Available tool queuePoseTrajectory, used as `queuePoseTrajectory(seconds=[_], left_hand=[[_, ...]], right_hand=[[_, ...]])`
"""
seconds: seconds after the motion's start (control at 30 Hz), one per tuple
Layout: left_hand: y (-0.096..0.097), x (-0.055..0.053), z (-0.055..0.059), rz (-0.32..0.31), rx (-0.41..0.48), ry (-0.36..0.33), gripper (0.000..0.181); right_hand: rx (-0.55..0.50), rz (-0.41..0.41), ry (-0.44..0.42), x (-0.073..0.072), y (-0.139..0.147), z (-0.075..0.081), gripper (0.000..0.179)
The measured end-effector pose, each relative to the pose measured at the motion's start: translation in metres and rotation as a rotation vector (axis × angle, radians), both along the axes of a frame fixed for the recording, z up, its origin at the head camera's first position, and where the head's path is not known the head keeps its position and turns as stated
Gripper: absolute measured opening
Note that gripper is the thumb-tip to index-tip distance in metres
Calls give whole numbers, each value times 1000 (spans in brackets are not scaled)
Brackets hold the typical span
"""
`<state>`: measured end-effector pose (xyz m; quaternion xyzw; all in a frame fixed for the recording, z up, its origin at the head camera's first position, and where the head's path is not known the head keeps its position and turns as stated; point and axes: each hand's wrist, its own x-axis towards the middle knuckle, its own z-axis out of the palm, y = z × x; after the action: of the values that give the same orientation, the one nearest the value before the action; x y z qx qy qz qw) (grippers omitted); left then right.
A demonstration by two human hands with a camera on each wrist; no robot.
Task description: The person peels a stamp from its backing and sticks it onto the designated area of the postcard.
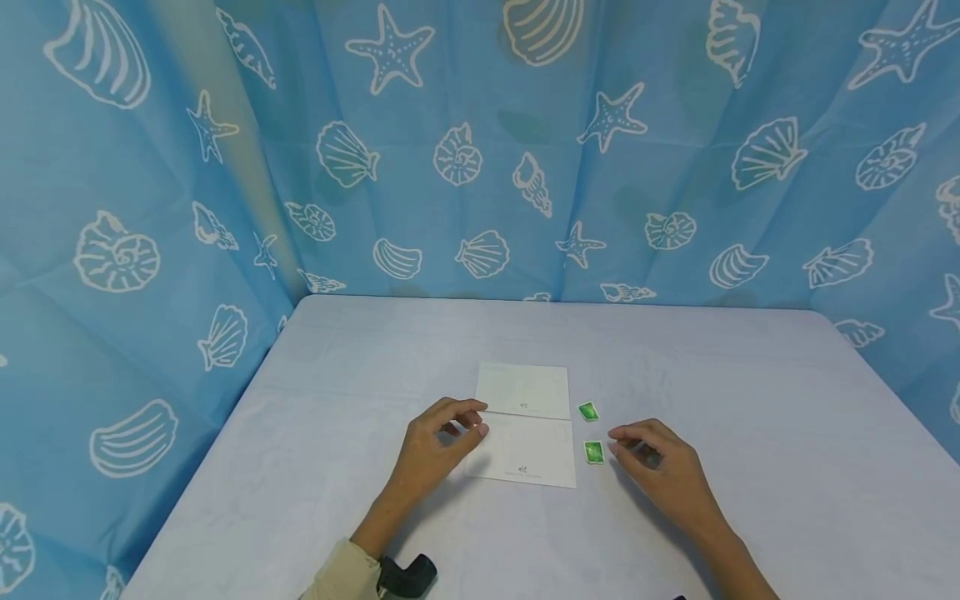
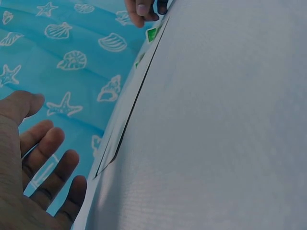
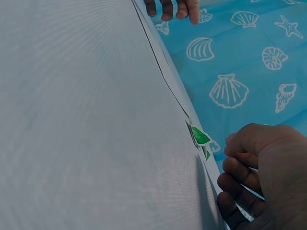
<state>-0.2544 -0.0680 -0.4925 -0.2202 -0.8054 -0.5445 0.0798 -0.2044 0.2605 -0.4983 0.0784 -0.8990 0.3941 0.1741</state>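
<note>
Two white paper cards, each with small print near its lower edge, lie edge to edge on the table, one behind the other. To their right are two small green stamp-like squares with white borders, a far one and a near one. Above the cards' left edge hovers my left hand, its fingers loosely bent around nothing. My right hand is just right of the near green square, its fingers relaxed and nothing held. In the right wrist view a green square stands slightly raised off the table.
A white cloth covers the table. Blue curtains with white shells and starfish hang behind it and at both sides. A black strap-like device sits at my left wrist, by a beige sleeve.
</note>
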Motion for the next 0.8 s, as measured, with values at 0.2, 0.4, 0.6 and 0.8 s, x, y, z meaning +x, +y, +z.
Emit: queuePoseTrajectory(seconds=[0.2,0.4,0.6,0.8], left_hand=[[0,0,-1,-4,-2,5,30],[1,0,0,-5,-3,4,30],[1,0,0,-5,-4,-1,30],[1,0,-1,-7,-7,7,30]], right_hand=[[-1,5,13,0,-1,1,15],[-3,11,8,1,-3,2,13],[14,7,7,0,-3,1,12],[24,26,18,-1,-1,-1,14]])
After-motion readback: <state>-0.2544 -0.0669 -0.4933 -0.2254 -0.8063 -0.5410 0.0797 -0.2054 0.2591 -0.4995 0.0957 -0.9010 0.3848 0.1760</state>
